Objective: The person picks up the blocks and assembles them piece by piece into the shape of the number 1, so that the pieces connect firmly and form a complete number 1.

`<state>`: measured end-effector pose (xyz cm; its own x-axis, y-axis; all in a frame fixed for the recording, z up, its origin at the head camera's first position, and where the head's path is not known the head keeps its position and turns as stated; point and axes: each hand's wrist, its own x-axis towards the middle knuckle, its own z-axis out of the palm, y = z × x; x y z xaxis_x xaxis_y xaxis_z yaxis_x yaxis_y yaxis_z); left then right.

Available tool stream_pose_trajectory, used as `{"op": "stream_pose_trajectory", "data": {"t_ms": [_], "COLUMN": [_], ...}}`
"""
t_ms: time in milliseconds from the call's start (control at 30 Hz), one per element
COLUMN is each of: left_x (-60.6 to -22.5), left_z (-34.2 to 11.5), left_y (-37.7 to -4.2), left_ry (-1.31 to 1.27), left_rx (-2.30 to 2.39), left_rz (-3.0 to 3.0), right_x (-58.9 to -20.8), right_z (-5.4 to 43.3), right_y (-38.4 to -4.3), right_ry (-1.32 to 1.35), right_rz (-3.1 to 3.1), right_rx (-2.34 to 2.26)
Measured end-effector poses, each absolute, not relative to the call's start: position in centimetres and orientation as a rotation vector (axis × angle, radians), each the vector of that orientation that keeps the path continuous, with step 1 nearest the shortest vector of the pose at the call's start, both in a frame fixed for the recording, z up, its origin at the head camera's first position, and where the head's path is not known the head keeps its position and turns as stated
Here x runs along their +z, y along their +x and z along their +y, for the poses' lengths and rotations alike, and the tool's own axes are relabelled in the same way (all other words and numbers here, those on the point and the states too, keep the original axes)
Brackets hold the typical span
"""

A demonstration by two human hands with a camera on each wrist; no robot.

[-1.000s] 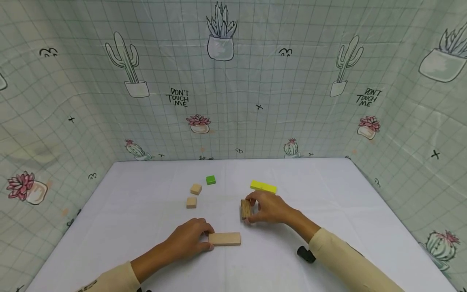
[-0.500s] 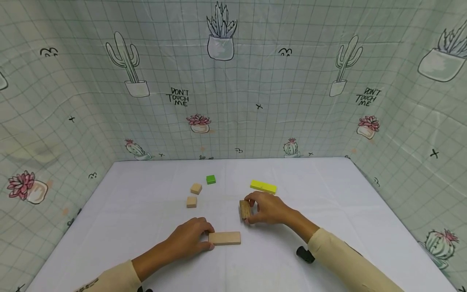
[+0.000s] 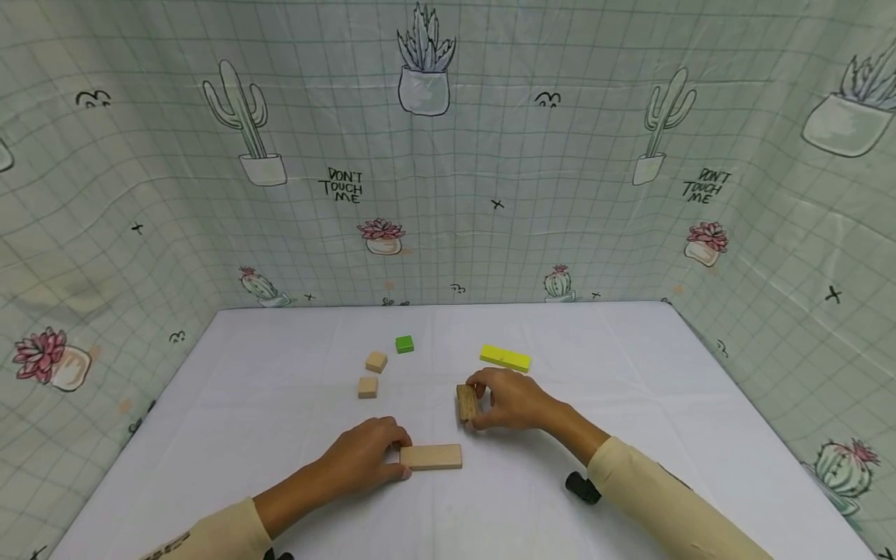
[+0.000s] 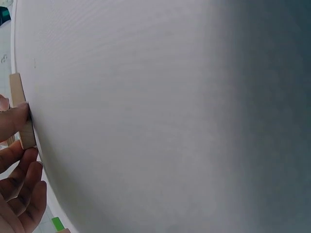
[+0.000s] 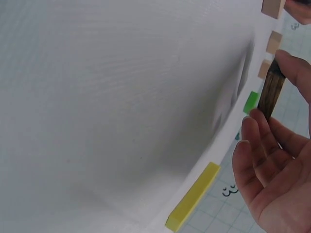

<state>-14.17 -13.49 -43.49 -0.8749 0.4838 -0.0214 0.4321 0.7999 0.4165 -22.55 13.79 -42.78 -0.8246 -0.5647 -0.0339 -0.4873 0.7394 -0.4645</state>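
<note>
My left hand (image 3: 365,455) holds the left end of a flat, pale wooden block (image 3: 435,457) lying crosswise near the middle of the table. In the left wrist view, thumb and fingers pinch that pale block (image 4: 17,90) along its end. Just beyond and to the right, my right hand (image 3: 514,400) pinches a dark brown wooden block (image 3: 466,403) between thumb and fingertips. The right wrist view shows its grained side (image 5: 271,92), with the thumb at one end and fingers at the other. From the head view, I cannot tell whether the brown block touches the cloth.
Behind my right hand lies a long yellow block (image 3: 505,358). Two small pale wooden blocks, one nearer (image 3: 367,387) and another farther (image 3: 376,362), sit left of centre, with a green block (image 3: 404,344) beyond. A white cloth (image 3: 280,373) covers the table; a printed curtain surrounds it.
My right hand has shifted slightly left, carrying the brown block with it. The left hand and the pale block stay in place.
</note>
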Motion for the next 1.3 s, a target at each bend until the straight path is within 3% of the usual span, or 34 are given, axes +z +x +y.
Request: {"op": "stream_pose_trajectory", "data": {"t_ms": [1300], "left_x": [-43.4], "left_z": [-13.7], "left_y": [-14.4], "left_ry": [0.741], "left_rx": [0.627], "left_rz": [2.821], "right_x": [-43.1], "right_z": [11.3], "right_y": [-22.2], "right_ry": [-0.925], "right_rz": [2.709], "right_rx": [-0.697]}}
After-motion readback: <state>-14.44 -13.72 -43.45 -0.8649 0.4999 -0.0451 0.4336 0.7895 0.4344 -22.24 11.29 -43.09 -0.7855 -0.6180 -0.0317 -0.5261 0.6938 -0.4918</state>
